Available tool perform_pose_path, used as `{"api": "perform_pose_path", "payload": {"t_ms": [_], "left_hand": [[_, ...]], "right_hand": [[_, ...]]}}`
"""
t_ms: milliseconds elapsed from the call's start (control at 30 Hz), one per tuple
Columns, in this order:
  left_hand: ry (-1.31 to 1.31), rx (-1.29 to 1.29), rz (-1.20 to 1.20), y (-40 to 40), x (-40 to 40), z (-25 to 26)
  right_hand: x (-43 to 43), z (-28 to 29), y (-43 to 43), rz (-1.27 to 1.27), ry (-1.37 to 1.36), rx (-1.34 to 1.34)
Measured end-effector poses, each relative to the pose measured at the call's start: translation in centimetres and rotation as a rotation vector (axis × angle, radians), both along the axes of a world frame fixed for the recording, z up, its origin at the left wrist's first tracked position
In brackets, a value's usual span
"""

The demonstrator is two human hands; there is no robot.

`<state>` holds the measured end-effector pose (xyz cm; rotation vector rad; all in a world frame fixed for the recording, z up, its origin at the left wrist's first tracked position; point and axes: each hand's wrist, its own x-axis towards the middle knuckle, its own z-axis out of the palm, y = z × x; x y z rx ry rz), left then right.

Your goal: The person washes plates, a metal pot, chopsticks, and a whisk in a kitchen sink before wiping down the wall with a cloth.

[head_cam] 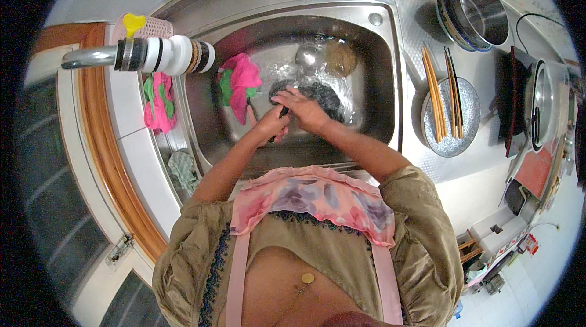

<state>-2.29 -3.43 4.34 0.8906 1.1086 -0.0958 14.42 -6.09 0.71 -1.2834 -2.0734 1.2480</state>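
My left hand (272,124) is closed around a black handle (284,111) over the steel sink (293,153). My right hand (306,111) reaches in from the right, its fingers over the upper end of that handle. The tool's far end is hard to make out among dark shapes in the water. A dark rounded thing (327,100) lies just beyond my right hand, partly covered by it. Farther back in the sink are a shiny round metal piece (309,56) and a brown scrubber (340,59). Left of my hands lies a pink and green cloth (242,79).
A faucet (91,57) ringed with bands juts over the sink's left side. On the right counter, chopsticks (434,98) rest across a speckled plate (469,121). Behind it stands a metal pot (485,11) on stacked bowls (446,20). Another pink and green cloth (160,102) lies left.
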Motion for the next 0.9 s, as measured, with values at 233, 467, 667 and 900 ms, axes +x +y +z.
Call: {"api": "perform_pose_path", "payload": {"t_ms": [233, 467, 667, 900], "left_hand": [[0.042, 0.013, 0.340, -0.9, 0.4, 1.5], [0.342, 1.027, -0.115, -3.8, -1.6, 0.4], [0.317, 0.858, -0.186, -3.1, -0.7, 2.6], [0.184, 0.531, -0.112, -2.5, -0.5, 3.0]], "right_hand": [[0.3, 3.8, -0.9, -0.440, 0.456, -0.172], [3.7, 6.0, 1.0, -0.947, 0.731, -0.420], [4.0, 3.4, 3.0, -0.769, 0.178, 0.126], [3.6, 0.7, 5.3, -0.431, -0.232, 0.299]]}}
